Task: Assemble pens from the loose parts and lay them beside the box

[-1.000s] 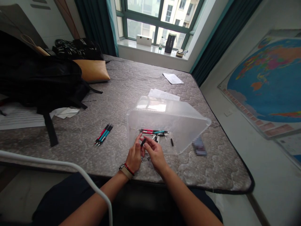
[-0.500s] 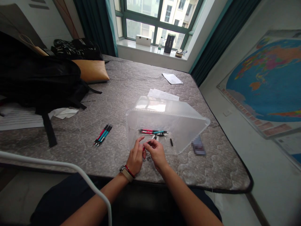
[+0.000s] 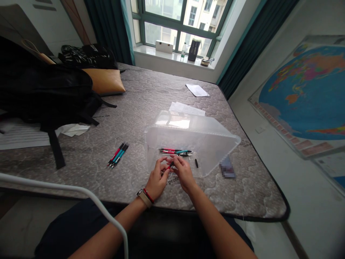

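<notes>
Both my hands meet in front of a clear plastic bin lying on its side. My left hand is closed on a red and black pen, with a watch and a red band at the wrist. The fingers of my right hand pinch the pen's black end. Inside the bin lie red and teal pens and several small black and white pen parts, partly behind my fingers. A black pen piece rests to their right. Off to the left, several assembled pens sit side by side on the mattress.
The quilted mattress carries a black backpack, a tan cushion and loose papers. A blurred item lies right of the bin. A white curved tube crosses the lower left.
Both hands have shifted slightly right and up toward the bin's opening. The pen between them has turned, and more of its black end shows. The bin and the left-hand row of pens have stayed put.
</notes>
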A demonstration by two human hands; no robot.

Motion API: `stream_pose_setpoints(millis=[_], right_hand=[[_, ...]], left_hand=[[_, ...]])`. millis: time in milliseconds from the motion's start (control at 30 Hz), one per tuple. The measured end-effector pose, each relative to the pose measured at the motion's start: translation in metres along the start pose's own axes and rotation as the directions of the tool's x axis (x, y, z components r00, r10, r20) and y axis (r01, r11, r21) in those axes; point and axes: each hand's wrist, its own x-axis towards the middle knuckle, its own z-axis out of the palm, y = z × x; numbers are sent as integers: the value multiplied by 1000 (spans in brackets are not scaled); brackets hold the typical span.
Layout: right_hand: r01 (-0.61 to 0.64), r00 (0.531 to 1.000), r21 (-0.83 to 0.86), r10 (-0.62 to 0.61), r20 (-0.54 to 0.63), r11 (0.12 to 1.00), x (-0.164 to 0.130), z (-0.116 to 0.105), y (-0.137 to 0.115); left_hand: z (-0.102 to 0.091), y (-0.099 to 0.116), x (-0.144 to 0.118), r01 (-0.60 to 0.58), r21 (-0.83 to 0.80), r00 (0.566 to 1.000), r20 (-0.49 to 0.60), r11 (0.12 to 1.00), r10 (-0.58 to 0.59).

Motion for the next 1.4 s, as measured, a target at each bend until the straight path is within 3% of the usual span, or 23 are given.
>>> stream_pose_setpoints(millis=[100, 300, 467, 633, 833, 1033, 1233, 1400], right_hand=[[-8, 997, 16, 7, 74, 1000, 1, -3, -3], [87, 995, -72, -91, -47, 994, 2, -6, -2], [17, 995, -5, -17, 99, 1000, 1, -5, -3], [60, 997, -67, -63, -46, 996, 3, -5, 2], [-8, 997, 47, 5, 80, 999, 0, -2, -1], [37, 999, 25, -37, -24, 999, 2, -2, 6], [-76, 987, 107, 59, 151, 991, 0, -4, 0], [-49, 994, 90, 40, 103, 995, 3, -6, 6]], left_hand=[[-1, -2, 2, 13, -16, 999, -30, 1000, -13], [1, -2, 2, 32, -89, 999, -12, 995, -34], [1, -2, 2, 41, -125, 999, -9, 991, -43], [3, -3, 1, 71, -175, 997, 6, 982, -71], [3, -1, 1, 97, -206, 995, 2, 974, -98], [3, -4, 0, 129, -216, 991, -14, 968, -136], [2, -1, 1, 118, -242, 990, -48, 963, -133], [1, 1, 1, 141, -260, 986, -46, 955, -158]])
